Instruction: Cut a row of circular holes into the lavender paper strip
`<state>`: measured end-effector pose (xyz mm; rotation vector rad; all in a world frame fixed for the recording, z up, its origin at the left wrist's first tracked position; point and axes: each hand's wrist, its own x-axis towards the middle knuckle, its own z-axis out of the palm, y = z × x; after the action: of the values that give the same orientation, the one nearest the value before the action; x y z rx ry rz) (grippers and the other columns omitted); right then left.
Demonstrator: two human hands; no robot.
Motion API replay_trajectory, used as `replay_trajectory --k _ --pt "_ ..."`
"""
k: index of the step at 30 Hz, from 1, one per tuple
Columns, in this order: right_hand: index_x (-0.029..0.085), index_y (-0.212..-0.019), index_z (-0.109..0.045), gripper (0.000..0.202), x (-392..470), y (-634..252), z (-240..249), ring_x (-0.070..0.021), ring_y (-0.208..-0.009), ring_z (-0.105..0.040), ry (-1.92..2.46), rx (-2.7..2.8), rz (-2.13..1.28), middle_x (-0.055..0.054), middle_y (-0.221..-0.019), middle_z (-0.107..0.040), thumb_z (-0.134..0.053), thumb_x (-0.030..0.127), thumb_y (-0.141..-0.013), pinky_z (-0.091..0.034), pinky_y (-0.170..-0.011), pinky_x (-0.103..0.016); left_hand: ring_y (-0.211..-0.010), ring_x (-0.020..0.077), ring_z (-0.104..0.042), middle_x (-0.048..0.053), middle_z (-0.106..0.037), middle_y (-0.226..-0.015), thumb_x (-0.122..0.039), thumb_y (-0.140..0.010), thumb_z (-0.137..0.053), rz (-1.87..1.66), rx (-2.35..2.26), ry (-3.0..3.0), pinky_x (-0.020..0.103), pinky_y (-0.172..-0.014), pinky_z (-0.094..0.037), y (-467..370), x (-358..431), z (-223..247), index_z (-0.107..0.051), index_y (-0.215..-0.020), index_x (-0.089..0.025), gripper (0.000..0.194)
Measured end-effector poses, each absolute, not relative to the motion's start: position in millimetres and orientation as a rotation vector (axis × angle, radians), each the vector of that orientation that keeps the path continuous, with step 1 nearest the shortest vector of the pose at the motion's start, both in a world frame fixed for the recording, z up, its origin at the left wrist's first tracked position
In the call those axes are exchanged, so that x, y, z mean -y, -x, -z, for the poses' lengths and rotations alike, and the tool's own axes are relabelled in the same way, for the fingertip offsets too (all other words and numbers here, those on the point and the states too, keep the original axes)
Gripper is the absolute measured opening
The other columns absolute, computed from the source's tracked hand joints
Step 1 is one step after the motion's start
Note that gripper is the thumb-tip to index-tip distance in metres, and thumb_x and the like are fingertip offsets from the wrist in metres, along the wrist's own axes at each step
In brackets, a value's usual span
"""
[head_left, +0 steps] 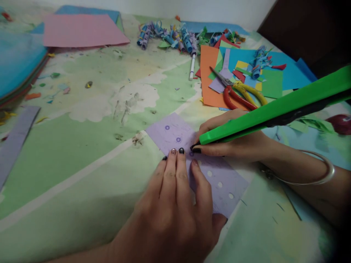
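Note:
A purple paper rectangle (233, 175) lies slanted on the patterned table cover. Small purple rings are marked on its upper part, and several white dots or holes run down its lower right. My left hand (175, 197) rests flat on the paper with its fingers stretched out and thumb near the right edge. Just above and right of those fingertips, my right hand (233, 140) grips a bright green utility knife (263, 117). Its dark tip touches the paper at a ring beside my left fingers.
Red and yellow scissors (241, 93) lie on an orange sheet (210, 76) at the right back. Curled paper rolls (170, 36) and a white marker (192, 67) are behind. Pink paper (82, 31), a blue stack (19, 62) and a purple strip (18, 142) are left.

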<state>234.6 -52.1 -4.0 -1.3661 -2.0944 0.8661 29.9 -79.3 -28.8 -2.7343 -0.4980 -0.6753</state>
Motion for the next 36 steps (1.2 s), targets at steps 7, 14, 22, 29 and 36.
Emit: replay_trajectory --k 7,14,22,29,36 --pt "0.014 -0.075 -0.067 0.017 52.0 -235.2 5.1 -0.0099 -0.063 -0.062 1.36 2.099 -0.855 -0.001 -0.072 -0.069 -0.064 0.03 -0.08 -0.047 -0.057 -0.018 -0.092 0.0404 -0.065 0.03 -0.065 -0.102 -0.045 -0.09 -0.041 0.666 0.494 2.734 0.045 -0.07 -0.06 -30.8 79.0 28.8 -0.067 -0.102 0.004 0.056" --pt "0.016 -0.077 -0.069 0.019 53.9 -236.2 8.0 -0.0078 -0.062 -0.06 1.36 2.21 -0.677 0.001 -0.07 -0.068 -0.063 0.033 -0.082 -0.043 -0.057 -0.018 -0.094 0.041 -0.064 0.031 -0.064 -0.104 -0.045 -0.089 -0.043 0.656 0.49 2.743 0.046 -0.071 -0.06 -30.3 81.3 27.3 -0.066 -0.103 0.004 0.056" --pt "0.015 -0.072 -0.066 0.014 54.0 -232.7 7.3 -0.0076 -0.061 -0.06 1.345 2.162 -0.735 0.001 -0.069 -0.067 -0.063 0.026 -0.081 -0.043 -0.057 -0.016 -0.091 0.0409 -0.065 0.03 -0.065 -0.1 -0.049 -0.089 -0.041 0.648 0.436 2.747 0.046 -0.069 -0.06 -30.8 77.2 25.8 -0.067 -0.099 0.007 0.062" --pt "0.013 -0.074 -0.067 0.016 53.7 -234.9 7.3 -0.0071 -0.061 -0.06 1.315 2.159 -0.747 0.0 -0.069 -0.068 -0.062 0.027 -0.081 -0.043 -0.057 -0.015 -0.091 0.0415 -0.064 0.031 -0.065 -0.1 -0.05 -0.089 -0.041 0.632 0.402 2.767 0.046 -0.069 -0.06 -33.1 76.6 26.2 -0.067 -0.099 0.009 0.065" --pt "0.014 -0.071 -0.066 0.012 55.1 -232.7 7.8 -0.0064 -0.059 -0.058 1.36 2.152 -0.687 0.001 -0.067 -0.066 -0.063 0.022 -0.08 -0.042 -0.055 -0.016 -0.092 0.0409 -0.065 0.03 -0.065 -0.101 -0.051 -0.088 -0.041 0.666 0.463 2.754 0.046 -0.069 -0.06 -30.6 77.4 22.6 -0.067 -0.099 0.007 0.065"
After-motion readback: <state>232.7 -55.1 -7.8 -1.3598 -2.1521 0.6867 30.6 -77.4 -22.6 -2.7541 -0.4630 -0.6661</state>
